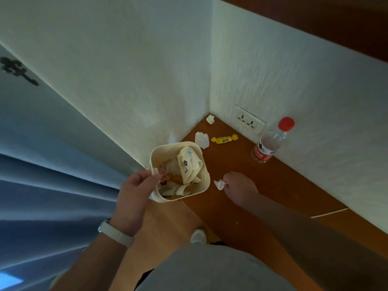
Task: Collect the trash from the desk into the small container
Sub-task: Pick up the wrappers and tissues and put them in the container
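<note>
My left hand [136,190] grips the near rim of a small cream container [204,164], held at the desk's left edge. Inside it lie crumpled tissues, a floral paper and a brown wrapper. My right hand [239,185] pinches a small crumpled white tissue [219,184] on the brown desk [262,196], just right of the container. Farther back lie another crumpled tissue [201,139], a yellow candy wrapper [224,139] and a small paper ball [210,119] in the corner.
A clear plastic bottle [267,147] with a red cap and red label stands by the right wall, below a double wall socket [248,120]. White walls close the desk at back and right. Blue curtains hang to the left.
</note>
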The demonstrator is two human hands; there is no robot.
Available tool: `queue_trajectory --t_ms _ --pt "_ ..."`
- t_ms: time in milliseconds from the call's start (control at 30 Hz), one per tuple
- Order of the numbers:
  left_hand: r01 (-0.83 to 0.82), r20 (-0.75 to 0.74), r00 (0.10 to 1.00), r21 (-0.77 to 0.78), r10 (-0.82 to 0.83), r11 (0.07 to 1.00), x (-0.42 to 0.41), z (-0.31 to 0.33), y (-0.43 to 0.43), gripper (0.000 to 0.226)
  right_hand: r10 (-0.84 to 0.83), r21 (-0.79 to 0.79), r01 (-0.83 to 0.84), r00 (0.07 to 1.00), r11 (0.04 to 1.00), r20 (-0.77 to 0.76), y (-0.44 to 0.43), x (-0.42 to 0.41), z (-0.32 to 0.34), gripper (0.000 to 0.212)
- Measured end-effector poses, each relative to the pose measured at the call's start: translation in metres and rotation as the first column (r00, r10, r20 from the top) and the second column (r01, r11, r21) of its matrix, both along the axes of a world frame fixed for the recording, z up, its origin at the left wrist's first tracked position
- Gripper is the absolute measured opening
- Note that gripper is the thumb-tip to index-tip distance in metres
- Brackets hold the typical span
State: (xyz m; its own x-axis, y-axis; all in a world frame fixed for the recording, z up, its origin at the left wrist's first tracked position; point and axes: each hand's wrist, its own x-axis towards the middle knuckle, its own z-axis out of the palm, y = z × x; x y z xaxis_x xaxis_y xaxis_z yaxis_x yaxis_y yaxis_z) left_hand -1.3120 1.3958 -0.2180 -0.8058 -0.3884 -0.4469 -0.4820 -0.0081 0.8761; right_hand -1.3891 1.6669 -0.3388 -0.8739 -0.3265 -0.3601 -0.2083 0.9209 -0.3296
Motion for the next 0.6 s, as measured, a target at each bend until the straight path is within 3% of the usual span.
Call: queue_trajectory --t_ms 200,367,467,600 --pt "0.019 -0.027 0.999 0.004 -0.019 1.000 0.005 0.005 -0.001 0.017 -0.194 -0.223 0.169 0.976 0.960 -0.095 -0.003 0.008 0.050 0.011" --pt "0.047 -0.050 0.998 0.027 -0.045 0.999 0.009 0.009 -0.001 0.008 -0.326 -0.489 0.185 0.920 0.852 -0.220 -0.025 0.017 0.121 0.010" --pt "0.077 -0.052 0.996 0.051 -0.074 0.996 0.010 0.009 0.001 0.013 -0.260 -0.542 0.079 0.928 0.836 -0.266 -0.044 0.031 0.155 0.009" --pt "0.080 -0.042 0.996 0.074 -0.077 0.994 0.010 0.005 0.003 0.022 -0.097 -0.460 -0.033 0.962 0.887 -0.255 -0.065 0.044 0.175 0.017"
